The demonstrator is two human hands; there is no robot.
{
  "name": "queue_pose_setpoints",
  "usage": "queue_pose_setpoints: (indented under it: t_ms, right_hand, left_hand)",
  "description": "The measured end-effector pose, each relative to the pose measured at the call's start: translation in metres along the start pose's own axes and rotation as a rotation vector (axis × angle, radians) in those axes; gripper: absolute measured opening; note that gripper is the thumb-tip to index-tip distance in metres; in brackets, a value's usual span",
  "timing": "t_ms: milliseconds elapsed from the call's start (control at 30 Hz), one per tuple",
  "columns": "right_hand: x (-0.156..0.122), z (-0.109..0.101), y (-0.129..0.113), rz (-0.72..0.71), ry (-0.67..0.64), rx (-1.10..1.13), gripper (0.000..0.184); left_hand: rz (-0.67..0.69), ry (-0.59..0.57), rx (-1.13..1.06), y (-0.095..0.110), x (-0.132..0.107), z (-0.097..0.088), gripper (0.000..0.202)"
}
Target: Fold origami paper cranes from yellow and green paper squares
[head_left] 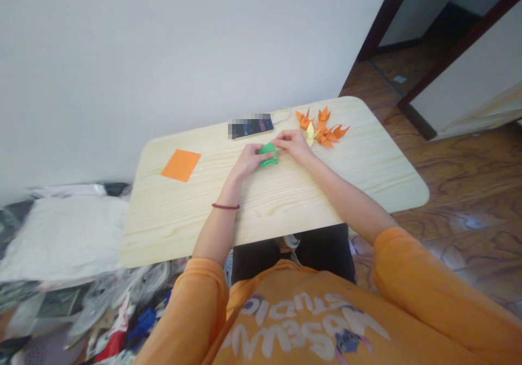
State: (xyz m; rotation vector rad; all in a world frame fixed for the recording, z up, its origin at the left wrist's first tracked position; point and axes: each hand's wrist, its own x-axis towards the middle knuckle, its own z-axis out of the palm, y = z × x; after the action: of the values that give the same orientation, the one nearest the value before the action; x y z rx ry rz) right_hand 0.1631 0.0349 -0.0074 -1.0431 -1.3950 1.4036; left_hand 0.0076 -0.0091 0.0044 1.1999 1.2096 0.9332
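A small folded piece of green origami paper is held just above or on the table, near its middle. My left hand grips its left side, with the thumb lying across the front. At the upper right corner of the paper, the fingertips of my right hand are pinched together on its edge. Folded orange paper cranes stand in a cluster to the right of my right hand. One yellow paper crane sits among them, partly behind that hand.
A flat orange paper square lies on the left of the wooden table. Against the wall, a phone with a white cable rests at the back edge. Bags and clutter fill the floor at lower left.
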Motion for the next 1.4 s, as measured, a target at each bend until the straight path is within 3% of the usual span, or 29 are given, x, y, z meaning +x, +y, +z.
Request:
queue_pose_setpoints:
  t_ms: [200, 467, 633, 900, 1100, 1400]
  right_hand:
    - [-0.0005, 0.0003, -0.0002, -0.134, 0.01, -0.11, 0.026]
    - [-0.0033, 0.0019, -0.0067, -0.004, -0.006, -0.079, 0.027]
    - [-0.0039, 0.0013, -0.0066, -0.001, -0.019, -0.111, 0.024]
    - [-0.0011, 0.0014, -0.0004, -0.002, -0.036, -0.121, 0.017]
    - [-0.0012, 0.0014, 0.0003, -0.003, -0.028, -0.116, 0.024]
    - [0.0019, -0.0018, -0.0033, 0.011, 0.078, -0.017, 0.028]
  left_hand:
    - [-0.005, 0.046, -0.02, -0.0019, 0.0022, 0.0026, 0.022]
    - [-0.057, 0.186, -0.161, -0.0032, 0.0051, 0.0064, 0.038]
    - [-0.041, 0.244, -0.153, -0.0046, 0.0066, 0.0064, 0.04]
    - [0.011, 0.246, -0.155, -0.0072, 0.0077, 0.0052, 0.046]
    - [-0.001, 0.211, -0.123, -0.0059, 0.0065, 0.0028, 0.047]
    - [-0.027, 0.122, -0.113, -0.003, 0.0023, 0.0041, 0.049]
